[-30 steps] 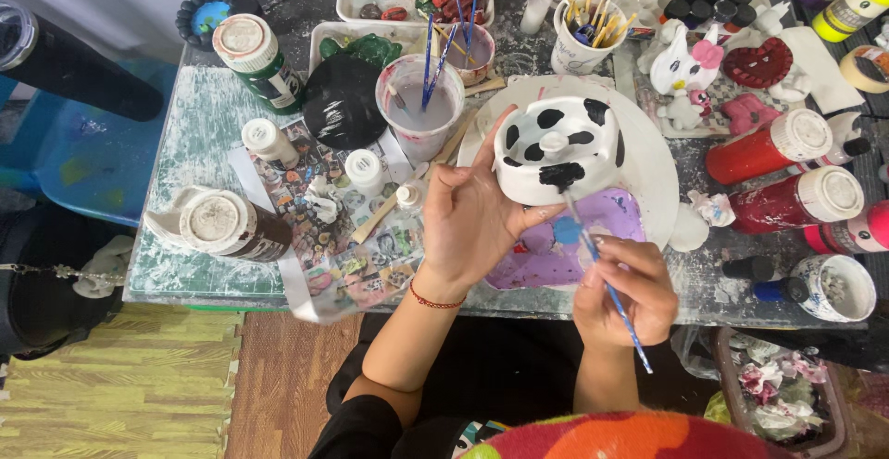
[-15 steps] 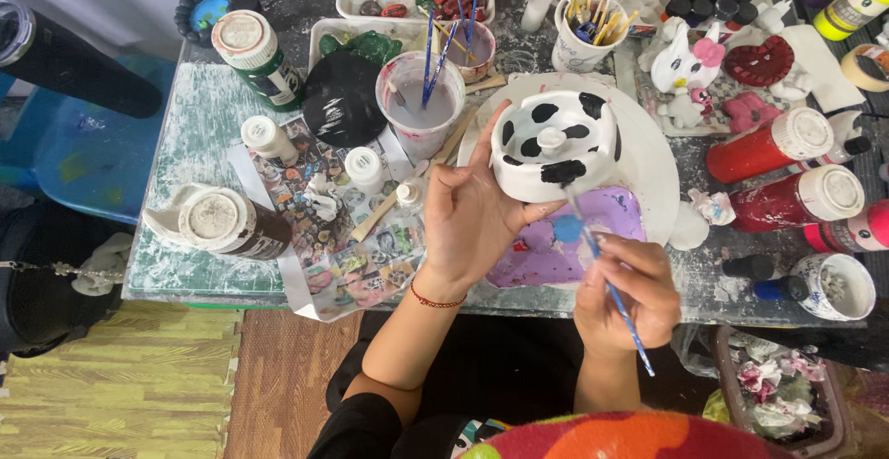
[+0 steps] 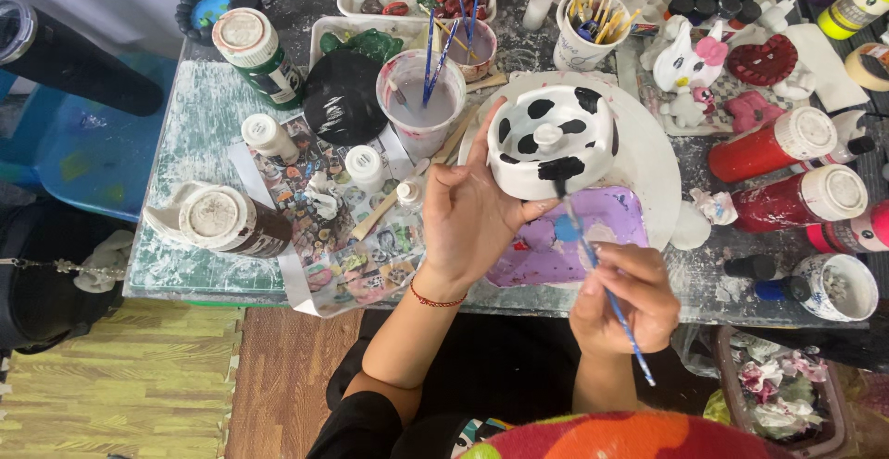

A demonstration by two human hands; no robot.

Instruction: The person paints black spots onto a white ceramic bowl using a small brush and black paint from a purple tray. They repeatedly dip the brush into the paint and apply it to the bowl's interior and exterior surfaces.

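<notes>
Cupping a white ceramic dish with black spots [image 3: 553,139] from below, the left hand [image 3: 474,213] is holding it tilted above the table. Beside it, the right hand [image 3: 622,297] is pinching a thin blue paintbrush [image 3: 593,260], bristles touching the dish's rim. Beyond the left hand, a plastic cup [image 3: 419,102] is holding cloudy water and brushes.

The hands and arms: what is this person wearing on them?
Both hands are bare, with no gloves or rings that can be made out. The left hand has a thin red bracelet around the wrist, and a black sleeve begins at about the elbow. The right hand and its forearm show nothing worn; the upper arm is hidden.
</notes>
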